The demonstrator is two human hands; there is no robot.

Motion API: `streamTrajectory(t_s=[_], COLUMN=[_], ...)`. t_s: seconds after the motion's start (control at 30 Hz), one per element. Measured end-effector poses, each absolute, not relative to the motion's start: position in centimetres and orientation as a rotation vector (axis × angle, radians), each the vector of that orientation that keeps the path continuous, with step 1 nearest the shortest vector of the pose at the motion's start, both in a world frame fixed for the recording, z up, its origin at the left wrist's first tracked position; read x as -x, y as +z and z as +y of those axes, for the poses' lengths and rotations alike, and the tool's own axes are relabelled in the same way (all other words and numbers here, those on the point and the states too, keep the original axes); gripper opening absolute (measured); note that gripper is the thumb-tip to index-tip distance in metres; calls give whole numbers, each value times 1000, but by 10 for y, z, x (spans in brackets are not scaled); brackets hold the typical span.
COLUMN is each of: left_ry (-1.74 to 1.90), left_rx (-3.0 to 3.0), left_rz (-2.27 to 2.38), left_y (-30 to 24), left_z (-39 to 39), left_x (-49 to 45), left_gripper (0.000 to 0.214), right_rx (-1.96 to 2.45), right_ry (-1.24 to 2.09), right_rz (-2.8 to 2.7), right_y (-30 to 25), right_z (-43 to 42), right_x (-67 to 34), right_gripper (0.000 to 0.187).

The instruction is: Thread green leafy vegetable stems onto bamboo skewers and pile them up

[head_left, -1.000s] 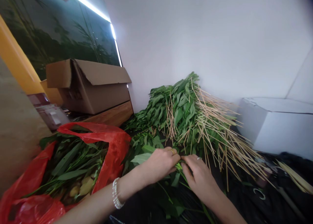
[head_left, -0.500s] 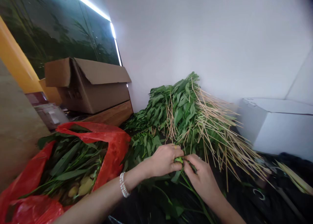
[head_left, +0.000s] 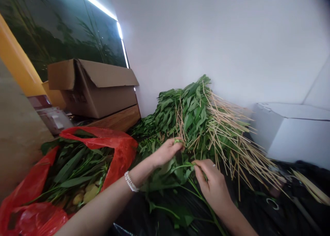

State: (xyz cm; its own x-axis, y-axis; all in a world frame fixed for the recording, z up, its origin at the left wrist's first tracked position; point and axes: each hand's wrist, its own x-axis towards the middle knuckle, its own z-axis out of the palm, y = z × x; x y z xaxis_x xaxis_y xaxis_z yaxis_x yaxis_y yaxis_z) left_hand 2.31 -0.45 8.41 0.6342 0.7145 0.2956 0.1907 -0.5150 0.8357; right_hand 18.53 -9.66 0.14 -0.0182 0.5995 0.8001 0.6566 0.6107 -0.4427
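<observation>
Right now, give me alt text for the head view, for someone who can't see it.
The right hand pinches a green stem; the left hand, apart from it, holds a bit of greenery. Behind lie heaped leafy greens and thin pale sticks, with a red plastic bag at left.

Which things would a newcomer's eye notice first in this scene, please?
Probably the bright red bag at lower left, holding long green leaves. Then the leafy heap before the white wall, with thin pale sticks fanning to the right. In front, near the left hand, the right hand pinches a green stem.
</observation>
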Motion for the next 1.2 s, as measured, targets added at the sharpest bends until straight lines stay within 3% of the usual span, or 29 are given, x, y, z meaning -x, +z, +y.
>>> streamTrajectory(t_s=[0.3,0.37,0.57,0.9,1.03,1.2], left_ry=[1242,1101,140,-284,-241,181], left_rx=[-2129,-2322,-2731,-3054,-2983,-2733], left_rz=[770,861,720,765,765,781], left_y=[148,153,130,40,35,70], left_z=[-11,-27,-76,-94,-85,-72], left_x=[26,32,32,24,31,35], left_gripper=[22,20,5,10,3,8], right_rx=[1302,1299,1303,1298,1285,1277], right_ry=[-201,-220,-266,-282,-300,-301], right_rz=[-1599,-1602,-1648,-1675,-1677,-1694], right_y=[-9,-9,-8,-6,-5,-6], right_z=[-89,-89,-90,-91,-92,-92], right_x=[-200,-201,-199,-197,-197,-197], right_gripper=[17,18,18,18,18,19])
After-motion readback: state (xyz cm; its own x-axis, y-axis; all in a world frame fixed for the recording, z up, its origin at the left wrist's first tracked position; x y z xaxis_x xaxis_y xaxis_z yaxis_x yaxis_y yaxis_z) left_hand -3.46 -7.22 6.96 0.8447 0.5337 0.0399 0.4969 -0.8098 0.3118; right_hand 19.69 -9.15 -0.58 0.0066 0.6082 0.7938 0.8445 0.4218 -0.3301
